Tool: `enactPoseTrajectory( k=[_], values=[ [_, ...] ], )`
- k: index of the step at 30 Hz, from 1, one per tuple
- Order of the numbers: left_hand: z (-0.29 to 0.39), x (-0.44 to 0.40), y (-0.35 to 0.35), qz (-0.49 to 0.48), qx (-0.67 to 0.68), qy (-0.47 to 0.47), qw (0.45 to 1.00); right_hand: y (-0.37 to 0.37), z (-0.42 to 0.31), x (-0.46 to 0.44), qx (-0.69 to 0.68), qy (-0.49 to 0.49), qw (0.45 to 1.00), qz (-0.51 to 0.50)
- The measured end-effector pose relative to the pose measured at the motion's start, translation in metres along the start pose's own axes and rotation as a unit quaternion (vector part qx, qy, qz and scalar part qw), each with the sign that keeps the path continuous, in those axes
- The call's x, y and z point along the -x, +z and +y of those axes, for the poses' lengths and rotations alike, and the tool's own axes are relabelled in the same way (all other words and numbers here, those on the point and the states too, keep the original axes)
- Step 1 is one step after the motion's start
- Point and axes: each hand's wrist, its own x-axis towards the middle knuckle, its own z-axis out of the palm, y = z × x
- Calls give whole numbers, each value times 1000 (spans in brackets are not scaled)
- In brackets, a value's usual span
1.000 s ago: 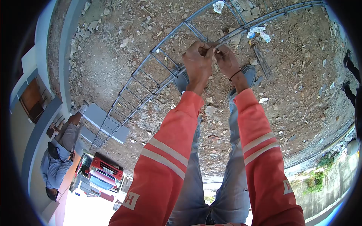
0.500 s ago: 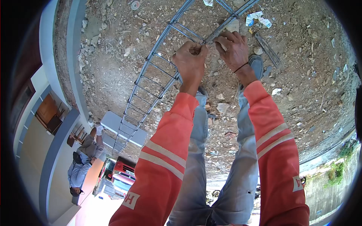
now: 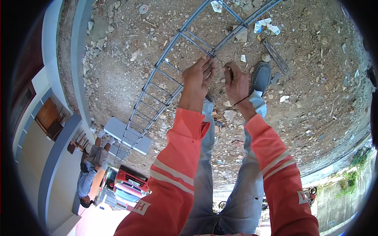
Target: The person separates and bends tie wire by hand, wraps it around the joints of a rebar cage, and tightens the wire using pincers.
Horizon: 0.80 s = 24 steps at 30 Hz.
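A rebar cage (image 3: 158, 63) of long ribbed bars and cross stirrups slants across the view. My left hand (image 3: 197, 80) is closed at its near bar, fingertips pressed together just below a stirrup joint (image 3: 212, 52); what they pinch is hidden. From this joint a thin tie wire (image 3: 219, 60) curves toward my right hand (image 3: 237, 84). That hand is closed with thumb and forefinger pinched at the wire's end, slightly apart from the cage. Long-handled pincers (image 3: 275, 57) lie on the dirt beyond my shoe (image 3: 261, 77).
Stones and paper scraps (image 3: 267, 26) litter the dirt ground (image 3: 315, 74). A grey board (image 3: 114, 128) lies under the cage's far end. Near the building's kerb (image 3: 76, 59) is another person (image 3: 88, 177), with a red vehicle (image 3: 130, 183) parked beyond.
My right hand has drawn down, away from the cage, exposing the wire. My left hand has lowered slightly and its fingers have shifted below the joint. More of my shoe shows.
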Motion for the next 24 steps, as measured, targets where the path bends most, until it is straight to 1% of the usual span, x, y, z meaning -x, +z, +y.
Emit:
enactPoseTrajectory(
  k=[1,3,4,6,7,9,10,12,13,15,16,17,18,19,20,22,23,24],
  values=[
    [1,1,-2,1,3,1,1000,7,0,8,0,-2,1000,-3],
    [1,1,-4,-3,-1,-70,998,18,-6,19,-87,39,992,82],
    [-2,2,-5,-2,3,-71,997,22,-10,21,-84,38,993,79],
    [-10,1,-2,25,-35,-71,997,26,-16,23,-52,26,990,126],
    [-21,-7,-4,22,-30,-74,997,26,-22,24,-46,24,991,124],
    [-38,-22,-5,17,-118,-33,992,23,-32,26,-61,75,994,56],
    [-42,-29,-7,16,-109,-35,993,22,-33,24,-54,71,995,51],
    [-48,-35,-7,-108,-11,4,994,18,-36,21,7,7,998,62],
    [-50,-34,-2,-109,-2,1,994,13,-38,20,16,5,998,58],
    [-48,-36,7,-160,91,19,983,5,-46,14,96,-4,995,0],
    [-59,-53,0,-158,99,19,982,0,-52,9,101,-7,995,-6],
    [-68,-71,-8,-266,173,-9,948,-9,-57,0,149,-42,987,-44],
    [-76,-84,-14,-369,242,-37,896,-18,-63,-10,195,-77,974,-82],
    [-75,-73,-14,-386,281,-53,877,-28,-70,-22,200,-80,969,-119],
    [-72,-58,-8,-384,287,-52,876,-38,-75,-36,204,-81,968,-123],
    [-71,-39,7,-232,326,-34,916,-55,-74,-65,222,-180,938,-197],
    [-76,-45,3,-256,341,-28,904,-61,-62,-78,224,-179,937,-200],
    [-76,-45,2,-253,343,-30,904,-67,-47,-92,182,-99,948,-241]
  ],
)
